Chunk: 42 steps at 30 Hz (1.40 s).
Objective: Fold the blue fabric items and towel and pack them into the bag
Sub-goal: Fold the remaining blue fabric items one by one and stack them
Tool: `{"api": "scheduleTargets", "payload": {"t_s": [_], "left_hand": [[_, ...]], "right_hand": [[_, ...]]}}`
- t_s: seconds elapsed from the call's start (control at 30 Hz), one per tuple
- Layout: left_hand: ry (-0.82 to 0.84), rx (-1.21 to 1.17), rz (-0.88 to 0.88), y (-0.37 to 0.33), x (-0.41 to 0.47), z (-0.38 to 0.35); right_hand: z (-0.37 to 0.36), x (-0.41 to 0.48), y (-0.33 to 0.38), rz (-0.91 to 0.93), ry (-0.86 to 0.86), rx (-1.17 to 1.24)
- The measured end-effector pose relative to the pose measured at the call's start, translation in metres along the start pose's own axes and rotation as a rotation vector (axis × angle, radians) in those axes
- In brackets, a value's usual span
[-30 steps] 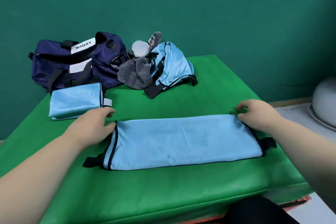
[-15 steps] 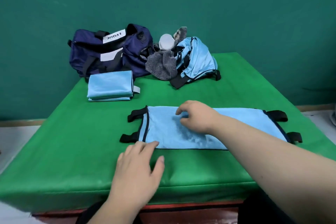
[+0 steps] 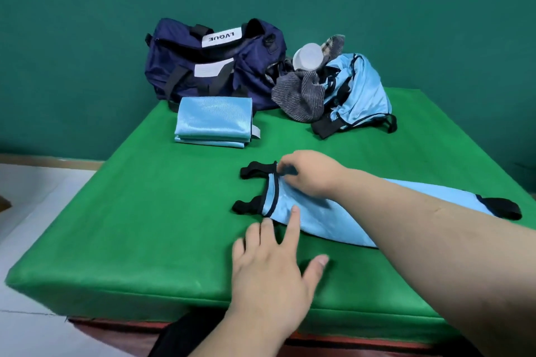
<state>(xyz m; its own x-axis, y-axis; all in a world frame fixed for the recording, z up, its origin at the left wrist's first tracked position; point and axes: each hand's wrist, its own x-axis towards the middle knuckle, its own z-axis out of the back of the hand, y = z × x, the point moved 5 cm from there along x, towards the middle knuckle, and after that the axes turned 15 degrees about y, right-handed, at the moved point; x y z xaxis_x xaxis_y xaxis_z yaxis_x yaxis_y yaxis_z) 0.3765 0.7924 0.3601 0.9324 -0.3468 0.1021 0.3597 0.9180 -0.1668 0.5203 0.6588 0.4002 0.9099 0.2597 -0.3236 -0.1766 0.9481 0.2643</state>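
Two hands work at the long blue fabric piece, which lies flat on the green mat well in front of the navy bag. The right hand reaches across it and curls its fingers at the corner nearer the bag, apparently pinching the black strap there, though the fingertips are blurred. The left hand is spread flat, farther from the bag, with its index fingertip touching the piece's near edge. A folded blue item sits just in front of the bag. Beside the bag, on its right as seen, lie a grey striped towel and a crumpled blue item.
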Motion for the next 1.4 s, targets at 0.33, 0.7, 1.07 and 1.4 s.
{"api": "scheduleTargets", "payload": {"t_s": [0.33,0.7,1.07,1.4], "left_hand": [[0.073,-0.220,0.064,0.016,0.013,0.008],[-0.252,-1.312,-0.125,0.013,0.025,0.122],[-0.220,-1.194,-0.396,-0.052,-0.003,0.277],[-0.066,-1.214,-0.502,-0.085,-0.022,0.304]], "right_hand": [[0.013,0.010,-0.002,-0.027,-0.030,0.079],[0.122,-0.138,0.007,0.152,-0.460,0.553],[0.191,-0.323,0.024,0.404,-0.766,0.852],[0.195,-0.372,0.018,0.439,-0.792,0.910]]}}
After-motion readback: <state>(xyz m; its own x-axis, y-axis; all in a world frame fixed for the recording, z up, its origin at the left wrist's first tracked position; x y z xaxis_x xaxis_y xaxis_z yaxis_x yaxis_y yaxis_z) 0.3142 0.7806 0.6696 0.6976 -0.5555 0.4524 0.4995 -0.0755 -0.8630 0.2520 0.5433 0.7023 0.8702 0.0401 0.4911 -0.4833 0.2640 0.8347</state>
